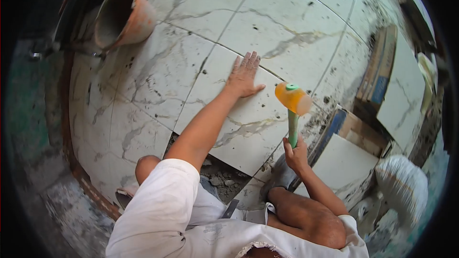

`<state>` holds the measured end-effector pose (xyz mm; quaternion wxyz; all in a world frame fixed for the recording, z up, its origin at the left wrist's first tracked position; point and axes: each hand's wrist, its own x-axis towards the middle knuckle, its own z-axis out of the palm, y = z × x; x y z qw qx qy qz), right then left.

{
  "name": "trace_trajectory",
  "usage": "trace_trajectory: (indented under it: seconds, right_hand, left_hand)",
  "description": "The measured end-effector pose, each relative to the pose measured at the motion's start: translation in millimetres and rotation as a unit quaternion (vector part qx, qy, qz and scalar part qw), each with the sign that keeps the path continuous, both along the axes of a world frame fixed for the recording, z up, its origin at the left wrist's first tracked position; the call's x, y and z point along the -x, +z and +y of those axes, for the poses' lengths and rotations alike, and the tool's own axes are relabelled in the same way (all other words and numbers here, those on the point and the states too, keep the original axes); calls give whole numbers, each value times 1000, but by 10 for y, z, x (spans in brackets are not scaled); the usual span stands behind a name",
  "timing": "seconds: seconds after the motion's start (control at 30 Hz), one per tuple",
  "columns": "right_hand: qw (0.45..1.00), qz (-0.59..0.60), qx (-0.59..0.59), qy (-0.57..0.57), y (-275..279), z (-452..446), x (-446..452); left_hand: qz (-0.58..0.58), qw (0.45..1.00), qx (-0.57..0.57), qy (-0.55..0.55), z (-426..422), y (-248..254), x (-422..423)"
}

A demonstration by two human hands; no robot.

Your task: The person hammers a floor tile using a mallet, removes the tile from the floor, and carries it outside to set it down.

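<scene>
My left hand (244, 77) lies flat with spread fingers on a white marble-patterned floor tile (248, 126), near the joint along its far edge. Wrapped round the green handle of a rubber mallet (294, 99) is my right hand (296, 155). The mallet's orange-yellow head is raised above the tile's right side, apart from its surface, as far as I can see. At the tile's near edge, rough grey mortar bed (222, 181) shows between my legs.
An orange bucket (131, 16) lies tilted at the upper left. To the right are boxed tiles in cardboard (381, 64), a loose tile (346, 162) and a white sack (404, 186). Laid tiles (291, 14) with crumbs of mortar stretch ahead.
</scene>
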<state>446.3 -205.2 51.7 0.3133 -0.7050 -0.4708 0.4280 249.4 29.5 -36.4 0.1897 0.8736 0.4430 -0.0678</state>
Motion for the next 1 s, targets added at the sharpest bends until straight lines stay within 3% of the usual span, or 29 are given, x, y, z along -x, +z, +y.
trace_trajectory:
  seconds: [0.07,0.13,0.2,0.27,0.33,0.43,0.47,0.53,0.7,0.73,0.83,0.87,0.93,1.0]
  right_hand:
    - [983,-53,171,44,-197,4,31]
    - [985,-62,149,56,-75,218,95]
    - [992,-64,83,69,173,553,199]
    - [992,89,82,26,443,848,396]
    - [976,209,-47,38,394,960,653]
    - [954,267,-39,128,-206,706,842]
    - [971,188,76,126,-389,615,887]
    - [949,99,227,197,-564,593,873]
    - [976,188,29,106,314,1042,1256]
    - [978,182,21,104,280,1051,1260]
    - [943,315,-76,71,-279,839,1214]
    - [968,232,8,96,-420,739,1158]
    - [947,141,267,108,-490,731,1108]
    - [973,122,186,67,-261,891,1083]
  left_hand:
    - [-57,986,-98,124,-288,-13,140]
    - [-88,967,-110,214,-742,116,348]
    - [-27,906,3,423,-1305,303,548]
    - [16,877,48,478,-1747,386,774]
    - [50,844,84,527,-1940,380,995]
    - [53,845,94,524,-2055,357,1141]
    - [50,837,92,537,-2068,378,1141]
    - [60,837,107,533,-2026,405,1138]
    - [118,856,107,492,-1895,484,1146]
    - [110,860,103,489,-1812,452,1171]
    - [0,879,-1,476,-1489,475,1284]
    - [-6,882,-4,472,-1373,315,1303]
    - [-82,873,-84,473,-1149,-146,1318]
    - [-78,872,-90,475,-913,-217,1331]
